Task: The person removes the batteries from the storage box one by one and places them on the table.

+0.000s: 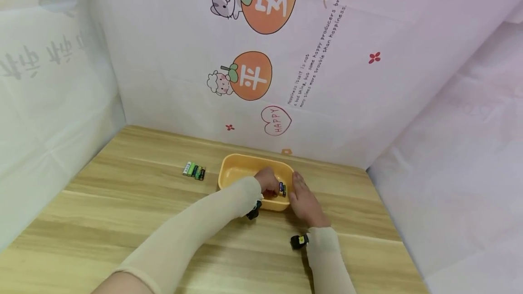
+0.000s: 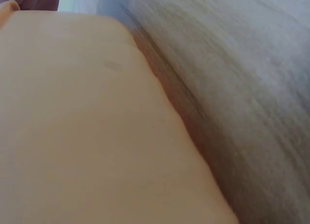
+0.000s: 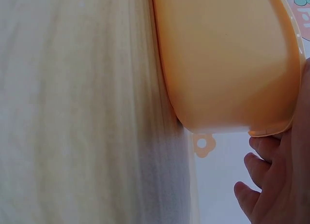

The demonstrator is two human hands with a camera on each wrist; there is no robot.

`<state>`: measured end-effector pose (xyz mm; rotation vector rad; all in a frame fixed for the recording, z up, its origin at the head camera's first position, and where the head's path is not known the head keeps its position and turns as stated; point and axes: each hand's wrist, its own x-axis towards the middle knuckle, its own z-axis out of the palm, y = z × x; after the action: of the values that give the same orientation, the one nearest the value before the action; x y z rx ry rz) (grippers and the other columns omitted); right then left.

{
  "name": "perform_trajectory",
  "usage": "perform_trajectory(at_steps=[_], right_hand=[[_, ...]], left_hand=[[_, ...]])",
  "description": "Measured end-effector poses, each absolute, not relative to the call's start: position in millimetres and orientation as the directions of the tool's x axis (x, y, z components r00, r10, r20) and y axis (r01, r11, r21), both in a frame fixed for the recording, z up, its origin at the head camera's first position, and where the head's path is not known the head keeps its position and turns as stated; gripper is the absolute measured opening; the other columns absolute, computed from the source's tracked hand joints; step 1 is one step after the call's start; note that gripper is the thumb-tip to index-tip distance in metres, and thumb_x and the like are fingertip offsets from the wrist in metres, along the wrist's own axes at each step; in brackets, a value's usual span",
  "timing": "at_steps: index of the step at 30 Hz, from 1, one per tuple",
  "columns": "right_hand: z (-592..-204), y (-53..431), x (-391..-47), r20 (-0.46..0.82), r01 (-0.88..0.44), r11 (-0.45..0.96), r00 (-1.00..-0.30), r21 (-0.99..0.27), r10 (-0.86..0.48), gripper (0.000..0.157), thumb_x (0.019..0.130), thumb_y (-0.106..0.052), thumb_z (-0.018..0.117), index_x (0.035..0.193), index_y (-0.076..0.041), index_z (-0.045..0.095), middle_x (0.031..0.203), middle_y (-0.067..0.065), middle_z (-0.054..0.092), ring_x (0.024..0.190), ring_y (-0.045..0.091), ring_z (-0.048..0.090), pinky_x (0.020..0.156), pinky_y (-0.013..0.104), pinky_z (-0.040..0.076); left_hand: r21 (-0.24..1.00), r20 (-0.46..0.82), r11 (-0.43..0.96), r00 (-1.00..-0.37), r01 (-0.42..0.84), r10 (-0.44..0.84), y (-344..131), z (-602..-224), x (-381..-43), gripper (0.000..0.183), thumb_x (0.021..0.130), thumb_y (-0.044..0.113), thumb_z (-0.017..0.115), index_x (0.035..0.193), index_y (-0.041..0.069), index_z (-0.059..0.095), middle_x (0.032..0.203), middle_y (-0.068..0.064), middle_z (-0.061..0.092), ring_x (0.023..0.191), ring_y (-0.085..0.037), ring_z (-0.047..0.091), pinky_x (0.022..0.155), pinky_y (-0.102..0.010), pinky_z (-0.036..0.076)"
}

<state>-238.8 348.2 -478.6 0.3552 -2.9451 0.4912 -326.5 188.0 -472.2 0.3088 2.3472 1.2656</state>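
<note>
A yellow plastic basin (image 1: 230, 159) sits near the back of the wooden table, and its outer wall (image 2: 92, 117) fills much of the left wrist view. My left hand (image 1: 267, 180) reaches down inside it, fingers bent and their tips mostly hidden; I cannot tell whether they hold anything. Right beside those fingers, small batteries (image 1: 283, 189) lie in the basin's right end. With fingers extended, my right hand (image 1: 305, 201) rests against the basin's right end. In the right wrist view, the fingers (image 3: 259, 168) lie at the rim of the basin (image 3: 232, 64).
Several batteries (image 1: 194, 171) in green, white and black lie in a row on the table (image 1: 135, 185), left of the basin. A printed white cloth (image 1: 175, 58) hangs behind the table, with more cloth at both sides. A dark camera (image 1: 299, 241) is strapped at the right wrist.
</note>
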Motion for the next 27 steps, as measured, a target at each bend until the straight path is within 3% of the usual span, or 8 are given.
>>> perform_trajectory(at_steps=[5, 12, 27], right_hand=[[-482.8, 345.5, -235.1, 0.164, -0.240, 0.919, -0.967, -0.314, -0.196, 0.059, 0.103, -0.016, 0.039, 0.154, 0.001, 0.014, 0.159, 0.017, 0.016, 0.145, 0.033, 0.015, 0.116, 0.049, 0.019], [-490.1, 344.6, -228.8, 0.163, -0.239, 0.921, -0.967, -0.307, -0.197, 0.059, 0.102, -0.015, 0.040, 0.153, 0.002, 0.017, 0.159, 0.017, 0.018, 0.144, 0.033, 0.017, 0.116, 0.049, 0.020], [-480.4, 347.9, -232.3, 0.211, -0.257, 0.919, -0.957, -0.299, -0.199, 0.059, 0.101, -0.013, 0.041, 0.152, 0.003, 0.019, 0.158, 0.018, 0.021, 0.144, 0.031, 0.019, 0.116, 0.046, 0.021]], left_hand=[[0.787, -0.256, 0.615, -0.876, 0.057, 0.408, 183.6, -477.6, -321.7, 0.007, 0.075, 0.000, 0.074, 0.071, 0.002, 0.070, 0.064, -0.011, 0.066, 0.051, -0.020, 0.059, 0.042, -0.031, 0.051], [0.753, -0.276, 0.655, -0.876, 0.060, 0.397, 183.1, -483.5, -314.3, 0.011, 0.078, 0.003, 0.071, 0.068, 0.004, 0.068, 0.063, -0.010, 0.064, 0.049, -0.020, 0.057, 0.039, -0.031, 0.048], [0.908, -0.268, 0.414, -0.848, -0.064, 0.458, 177.3, -472.6, -322.0, 0.009, 0.078, -0.002, 0.066, 0.070, -0.002, 0.068, 0.068, -0.014, 0.065, 0.053, -0.022, 0.058, 0.043, -0.034, 0.053]])
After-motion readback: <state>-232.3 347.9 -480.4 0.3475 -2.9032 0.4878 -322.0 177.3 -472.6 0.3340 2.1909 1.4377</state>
